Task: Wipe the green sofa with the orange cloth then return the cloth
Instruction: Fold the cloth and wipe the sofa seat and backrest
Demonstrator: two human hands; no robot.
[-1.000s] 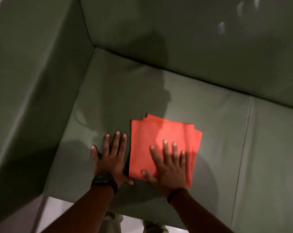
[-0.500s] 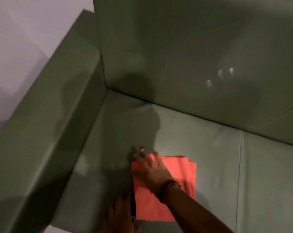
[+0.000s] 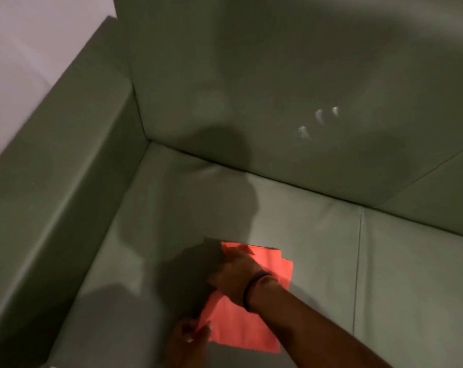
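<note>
The folded orange cloth (image 3: 241, 328) lies on the seat of the green sofa (image 3: 291, 221), near the front edge of the left cushion. My right hand (image 3: 234, 277) rests on the cloth's upper left part, fingers curled around its far corner, wrist wearing a dark band. My left hand (image 3: 189, 338) is at the bottom of the frame, pinching the cloth's lower left corner. Most of my left hand sits in shadow.
The sofa's left armrest (image 3: 60, 168) rises along the left side. The backrest (image 3: 278, 75) carries three pale smudges (image 3: 318, 120). A seam (image 3: 359, 261) splits the seat cushions. A pale wall (image 3: 26, 49) shows at top left.
The view has tilted up toward the backrest. My right hand went from flat on the cloth to curled at its far corner. My left hand left the seat and took the cloth's near corner.
</note>
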